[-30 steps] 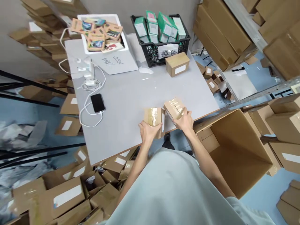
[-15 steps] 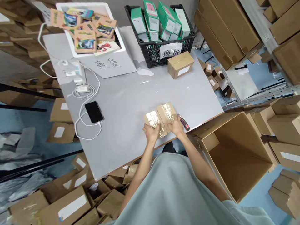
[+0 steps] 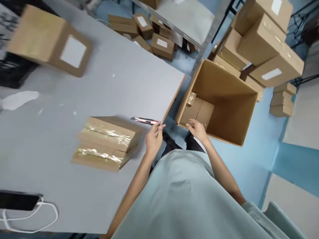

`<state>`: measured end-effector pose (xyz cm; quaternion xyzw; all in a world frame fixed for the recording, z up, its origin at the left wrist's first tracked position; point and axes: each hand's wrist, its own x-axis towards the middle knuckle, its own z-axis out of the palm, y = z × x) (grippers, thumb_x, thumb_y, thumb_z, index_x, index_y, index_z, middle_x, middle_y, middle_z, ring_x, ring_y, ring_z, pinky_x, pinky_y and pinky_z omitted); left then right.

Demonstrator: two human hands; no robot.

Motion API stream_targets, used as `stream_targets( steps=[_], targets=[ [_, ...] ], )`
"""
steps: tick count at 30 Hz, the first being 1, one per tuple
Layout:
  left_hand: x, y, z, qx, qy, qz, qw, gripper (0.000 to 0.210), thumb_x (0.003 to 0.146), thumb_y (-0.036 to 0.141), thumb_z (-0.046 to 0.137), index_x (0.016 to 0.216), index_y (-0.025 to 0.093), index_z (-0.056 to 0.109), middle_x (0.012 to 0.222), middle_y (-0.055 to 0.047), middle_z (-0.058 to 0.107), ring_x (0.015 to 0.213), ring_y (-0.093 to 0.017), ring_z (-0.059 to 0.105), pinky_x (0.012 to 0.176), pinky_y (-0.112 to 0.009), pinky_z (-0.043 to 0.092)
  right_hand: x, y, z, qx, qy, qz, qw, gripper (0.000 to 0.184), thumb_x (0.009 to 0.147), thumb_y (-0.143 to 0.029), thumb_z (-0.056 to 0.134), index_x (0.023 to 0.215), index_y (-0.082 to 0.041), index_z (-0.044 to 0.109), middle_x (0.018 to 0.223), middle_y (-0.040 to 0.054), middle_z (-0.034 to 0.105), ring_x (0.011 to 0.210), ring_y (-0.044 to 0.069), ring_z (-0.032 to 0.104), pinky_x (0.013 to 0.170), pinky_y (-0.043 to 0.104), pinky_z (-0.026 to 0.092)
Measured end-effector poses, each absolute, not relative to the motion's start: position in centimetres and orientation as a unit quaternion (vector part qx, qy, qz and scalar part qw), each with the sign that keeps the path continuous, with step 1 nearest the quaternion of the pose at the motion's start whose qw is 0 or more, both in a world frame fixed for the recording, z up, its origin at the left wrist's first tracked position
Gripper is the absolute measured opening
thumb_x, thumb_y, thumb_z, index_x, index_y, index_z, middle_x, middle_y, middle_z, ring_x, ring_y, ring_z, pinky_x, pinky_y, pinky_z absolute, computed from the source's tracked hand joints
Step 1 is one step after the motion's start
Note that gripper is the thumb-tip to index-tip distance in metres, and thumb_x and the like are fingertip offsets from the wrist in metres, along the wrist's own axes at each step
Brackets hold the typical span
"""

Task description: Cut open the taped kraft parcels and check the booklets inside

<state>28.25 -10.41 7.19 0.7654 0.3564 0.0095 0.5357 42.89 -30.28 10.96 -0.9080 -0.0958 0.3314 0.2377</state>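
My left hand (image 3: 154, 137) is at the table edge, fingers loosely curled and apart, right by the end of a red and black utility knife (image 3: 144, 120). I cannot tell whether they touch. My right hand (image 3: 198, 130) hangs open at the near rim of a large open carton (image 3: 230, 89), with nothing visible in it. Left of my left hand, two small taped cardboard boxes (image 3: 106, 132) lie side by side on the grey table (image 3: 119, 89), slightly blurred.
A cardboard box with a white label (image 3: 50, 39) stands at the table's upper left. A black phone (image 3: 18, 200) with a white cable (image 3: 47, 204) lies lower left. Stacked boxes (image 3: 264, 43) rise behind the carton; labelled boxes (image 3: 161, 46) lie beneath a shelf.
Both hands have let go of the two small boxes, which stay on the table. The view has swung right, my left hand is by the knife and my right hand has moved to the carton.
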Motion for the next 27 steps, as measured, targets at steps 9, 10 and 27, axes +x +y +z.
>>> stream_targets(
  steps=[9, 10, 27],
  targets=[
    [40.0, -23.2, 2.2, 0.806, 0.186, -0.083, 0.556, 0.051, 0.108, 0.021, 0.039, 0.155, 0.018, 0.057, 0.15, -0.016, 0.075, 0.132, -0.024, 0.077, 0.121, -0.046, 0.057, 46.0, -44.9, 6.1, -0.865, 0.026, 0.373, 0.336, 0.038, 0.108, -0.031, 0.067, 0.145, -0.023, 0.073, 0.14, 0.0104, 0.081, 0.108, 0.024, 0.083, 0.105, 0.039, 0.063],
    [41.4, -24.9, 1.5, 0.812, 0.172, -0.107, 0.547, 0.053, 0.107, 0.02, 0.041, 0.157, 0.019, 0.056, 0.153, -0.016, 0.073, 0.134, -0.025, 0.076, 0.122, -0.046, 0.056, 46.7, -45.9, 5.4, -0.862, 0.034, 0.378, 0.334, 0.038, 0.108, -0.031, 0.067, 0.145, -0.023, 0.072, 0.14, 0.0104, 0.081, 0.108, 0.024, 0.083, 0.105, 0.039, 0.063],
    [57.0, -31.2, -20.3, 0.823, 0.211, -0.337, 0.406, 0.038, 0.111, 0.02, 0.052, 0.141, 0.018, 0.075, 0.14, -0.016, 0.08, 0.136, -0.03, 0.074, 0.122, -0.044, 0.053, 61.5, -45.2, -17.6, -0.841, -0.022, 0.483, 0.241, 0.045, 0.109, -0.023, 0.061, 0.153, -0.014, 0.068, 0.137, 0.0182, 0.081, 0.134, 0.038, 0.076, 0.118, 0.051, 0.057]
  ],
)
